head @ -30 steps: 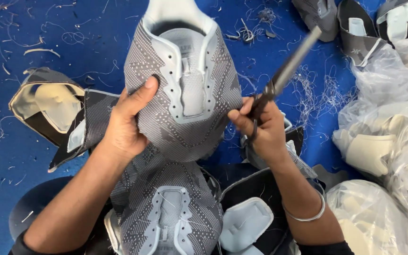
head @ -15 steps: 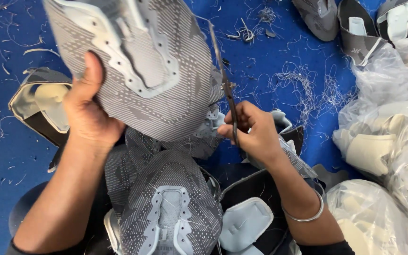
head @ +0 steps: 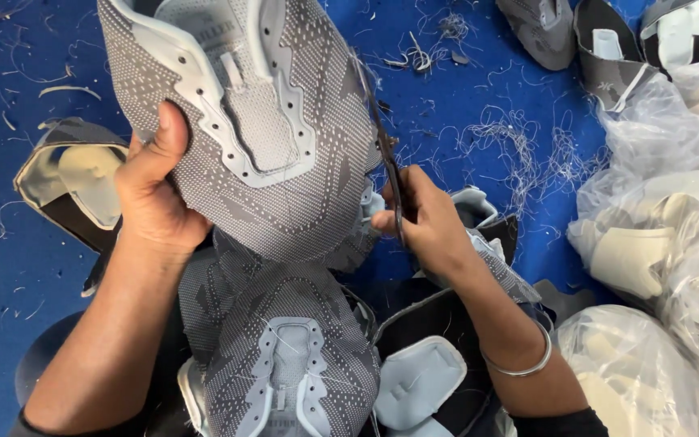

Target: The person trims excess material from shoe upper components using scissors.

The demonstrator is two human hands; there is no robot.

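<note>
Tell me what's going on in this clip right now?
A person holds a grey knit shoe upper up in the left hand. The right hand grips small scissors, blades against the upper's right edge. More uppers lie stacked below, over a blue surface strewn with thread clippings. Plastic bags of pale parts sit to the right.

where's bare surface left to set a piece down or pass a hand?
Best patch: blue surface far left, above the dark upper piece, only stray threads. Smaller patch at top between the held grey upper and the plastic bags, thread-littered. Crowded: right side, bottom centre.
</note>
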